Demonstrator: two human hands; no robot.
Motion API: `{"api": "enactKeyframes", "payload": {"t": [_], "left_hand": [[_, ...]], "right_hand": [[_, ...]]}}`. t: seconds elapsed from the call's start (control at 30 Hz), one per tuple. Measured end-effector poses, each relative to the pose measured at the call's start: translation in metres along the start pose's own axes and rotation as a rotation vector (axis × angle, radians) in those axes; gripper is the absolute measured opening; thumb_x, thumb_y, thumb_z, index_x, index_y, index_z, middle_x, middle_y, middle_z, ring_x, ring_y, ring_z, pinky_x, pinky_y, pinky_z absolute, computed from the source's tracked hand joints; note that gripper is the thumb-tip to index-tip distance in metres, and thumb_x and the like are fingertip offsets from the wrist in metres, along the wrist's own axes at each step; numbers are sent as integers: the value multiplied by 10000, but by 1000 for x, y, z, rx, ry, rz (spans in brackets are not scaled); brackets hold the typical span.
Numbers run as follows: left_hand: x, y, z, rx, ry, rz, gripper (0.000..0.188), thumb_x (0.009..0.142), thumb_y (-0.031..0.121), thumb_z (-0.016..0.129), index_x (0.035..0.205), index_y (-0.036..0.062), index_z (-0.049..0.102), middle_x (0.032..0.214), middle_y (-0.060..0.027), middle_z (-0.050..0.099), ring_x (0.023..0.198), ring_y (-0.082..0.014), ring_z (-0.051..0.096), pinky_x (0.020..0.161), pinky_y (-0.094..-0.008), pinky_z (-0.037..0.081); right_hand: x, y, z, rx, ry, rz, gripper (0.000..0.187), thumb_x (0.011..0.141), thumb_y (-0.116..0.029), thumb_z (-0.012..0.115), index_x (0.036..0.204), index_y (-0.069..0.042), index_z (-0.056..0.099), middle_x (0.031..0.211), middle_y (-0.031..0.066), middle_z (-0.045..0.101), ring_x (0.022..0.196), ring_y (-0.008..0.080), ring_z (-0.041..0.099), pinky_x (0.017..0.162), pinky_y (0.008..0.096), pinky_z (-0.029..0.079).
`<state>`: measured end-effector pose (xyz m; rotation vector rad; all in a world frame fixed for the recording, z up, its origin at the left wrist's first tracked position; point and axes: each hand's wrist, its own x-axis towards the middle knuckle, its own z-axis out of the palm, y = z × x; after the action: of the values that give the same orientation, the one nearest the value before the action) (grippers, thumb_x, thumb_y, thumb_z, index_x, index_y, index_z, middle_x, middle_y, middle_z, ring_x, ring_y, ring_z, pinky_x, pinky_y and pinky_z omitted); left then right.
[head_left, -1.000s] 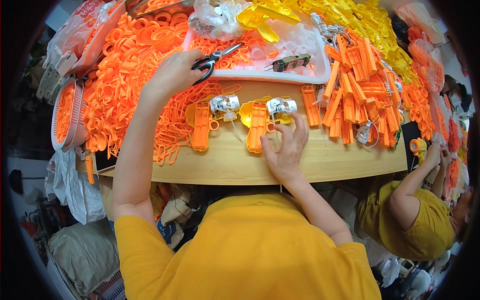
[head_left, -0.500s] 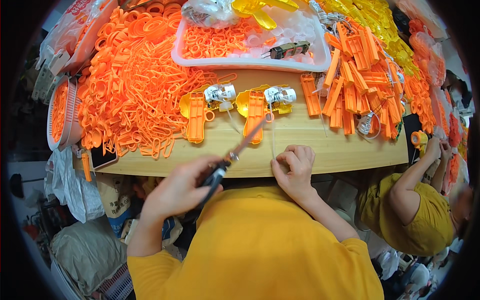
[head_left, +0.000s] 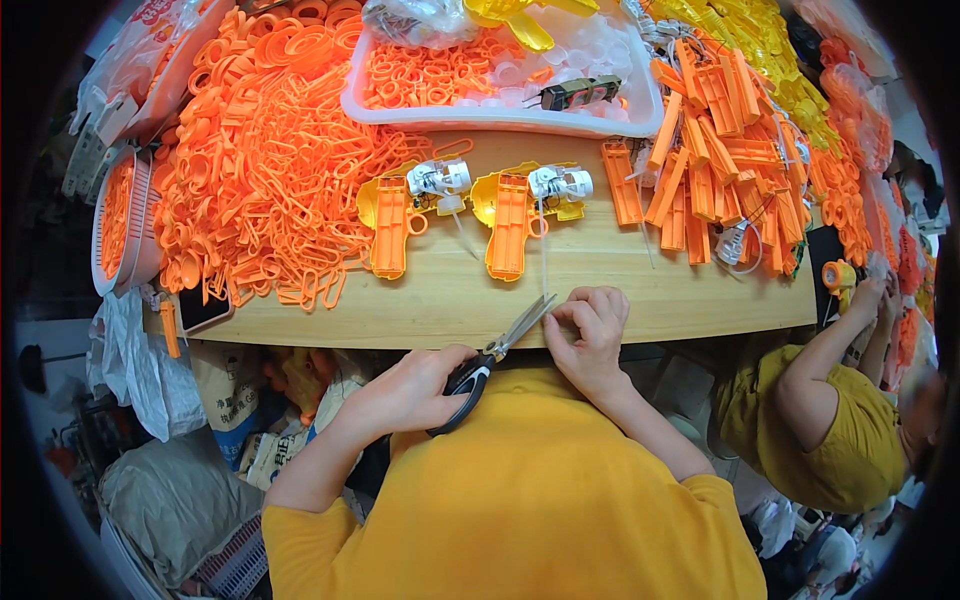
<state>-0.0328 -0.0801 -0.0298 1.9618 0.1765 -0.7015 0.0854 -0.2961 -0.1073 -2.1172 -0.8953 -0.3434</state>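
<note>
My left hand (head_left: 415, 388) is closed round the black handles of a pair of scissors (head_left: 512, 335). Their blades are slightly parted, and the tips reach the lower end of a thin pale cord (head_left: 546, 262) beside my right fingers. My right hand (head_left: 592, 335) pinches that cord at the table's near edge. The cord runs up to a white cylindrical part (head_left: 562, 185) on a yellow plastic shell half, over which lies an orange slotted piece (head_left: 510, 225). To its left lies a matching assembly with its own orange piece (head_left: 392, 230) and a dangling cord.
Heaped orange clips and rings (head_left: 280, 190) cover the left of the wooden table (head_left: 440, 315). A white tub (head_left: 480, 122) of small parts stands at the back. Orange slotted pieces (head_left: 700, 160) are piled on the right. Another person (head_left: 825, 410) works at the far right.
My left hand has brought the scissors down and right, from over the right assembly to the cord's end. My right hand still pinches the cord in nearly the same place.
</note>
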Motion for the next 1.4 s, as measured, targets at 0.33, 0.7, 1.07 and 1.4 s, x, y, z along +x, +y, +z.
{"api": "enactKeyframes", "payload": {"t": [0.33,0.7,1.07,1.4], "left_hand": [[5,-4,-5,-36,9,45,434,820,159,725,1190,-24,589,694,-54,630,609,-108,575,562,-277,468],[4,11,-131,-190,453,250,369,863,82,718,1174,66,521,736,16,592,623,-44,517,535,-215,400],[91,43,-233,625,653,205,225,871,174,668,1050,47,617,772,-81,660,666,-171,606,586,-315,463],[111,55,-178,865,929,712,126,755,47,644,877,48,676,896,-139,617,874,-330,610,783,-430,505]], "right_hand": [[0,0,1,-1,20,0,187,641,-40,734,704,-90,565,791,52,548,806,262,507,794,390,362],[104,17,-49,368,-313,-40,92,774,-90,720,819,-62,645,889,35,653,859,203,595,760,312,446],[287,21,53,-508,-417,52,374,866,-373,612,838,-15,719,840,167,702,824,326,680,720,446,528],[290,36,73,-472,-235,125,276,725,-273,615,798,-33,731,814,208,696,791,354,689,721,452,547]]}}
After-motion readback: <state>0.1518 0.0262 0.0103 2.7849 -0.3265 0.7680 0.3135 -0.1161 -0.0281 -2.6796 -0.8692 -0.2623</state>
